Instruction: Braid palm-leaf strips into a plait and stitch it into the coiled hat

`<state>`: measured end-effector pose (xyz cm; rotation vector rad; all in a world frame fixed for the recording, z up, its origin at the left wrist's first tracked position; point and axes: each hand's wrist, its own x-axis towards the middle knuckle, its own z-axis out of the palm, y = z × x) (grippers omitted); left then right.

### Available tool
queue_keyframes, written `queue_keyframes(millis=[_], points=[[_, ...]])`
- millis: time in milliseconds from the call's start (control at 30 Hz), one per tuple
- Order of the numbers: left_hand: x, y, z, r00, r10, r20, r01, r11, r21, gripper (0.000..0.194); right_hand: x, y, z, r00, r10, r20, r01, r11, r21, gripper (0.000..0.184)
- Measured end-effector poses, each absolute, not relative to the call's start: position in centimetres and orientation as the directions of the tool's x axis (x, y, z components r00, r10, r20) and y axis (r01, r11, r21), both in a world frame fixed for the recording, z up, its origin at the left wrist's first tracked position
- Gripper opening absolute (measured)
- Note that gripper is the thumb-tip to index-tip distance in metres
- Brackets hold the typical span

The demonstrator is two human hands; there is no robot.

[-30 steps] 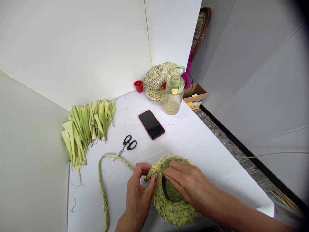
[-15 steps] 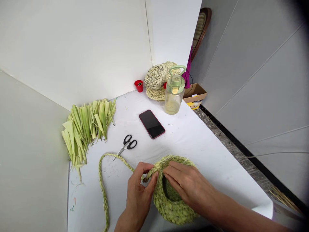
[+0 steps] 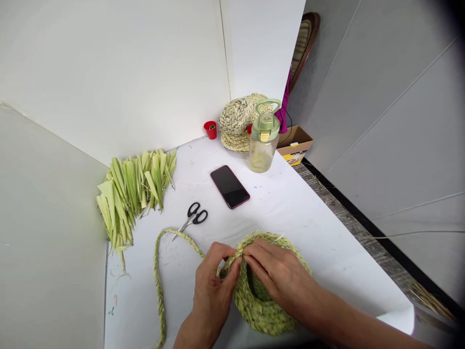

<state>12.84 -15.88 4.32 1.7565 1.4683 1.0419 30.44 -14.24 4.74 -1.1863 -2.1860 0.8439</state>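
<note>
A round green braided basket (image 3: pixel 263 315) sits at the table's near side, its opening facing up. From its left rim a long green braid (image 3: pixel 159 286) loops across the table. My left hand (image 3: pixel 214 291) pinches the braid against the rim between thumb and forefinger. Over the basket's opening, my right hand (image 3: pixel 283 271) has its fingertips pressed together at the inside of the rim, touching close to my left thumb. Whatever lies between those right fingertips is too small and hidden to name. Scissors (image 3: pixel 192 218) with black handles lie behind the braid, the blade tips beside it.
Corn husks (image 3: pixel 136 189) are piled at the left by the wall. A phone (image 3: pixel 230 186) lies mid-table. Behind it stand a lidded bottle (image 3: pixel 262 150), braided pieces (image 3: pixel 238 118) and a red cup (image 3: pixel 210 130). A cardboard box (image 3: pixel 298 145) stands beyond the table's right edge (image 3: pixel 341 225).
My right fingertips have come in against the rim, nearer my left thumb. The thin sliver seen between the hands before is hidden now. The view has shifted slightly.
</note>
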Motion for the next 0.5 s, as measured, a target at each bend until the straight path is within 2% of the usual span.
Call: queue_keyframes(millis=[200,500], points=[[13.06,-15.85,4.38,0.043,0.987,0.154,0.483,-0.155,0.862,0.004,31.21,-14.23,5.1,-0.502,0.864,0.044,0.57,0.369,-0.734,0.02],[12.84,-15.81,4.15,0.02,0.994,0.112,0.5,-0.107,0.86,0.007,31.04,-14.58,5.31,-0.501,0.861,0.09,0.505,0.375,-0.777,0.02]])
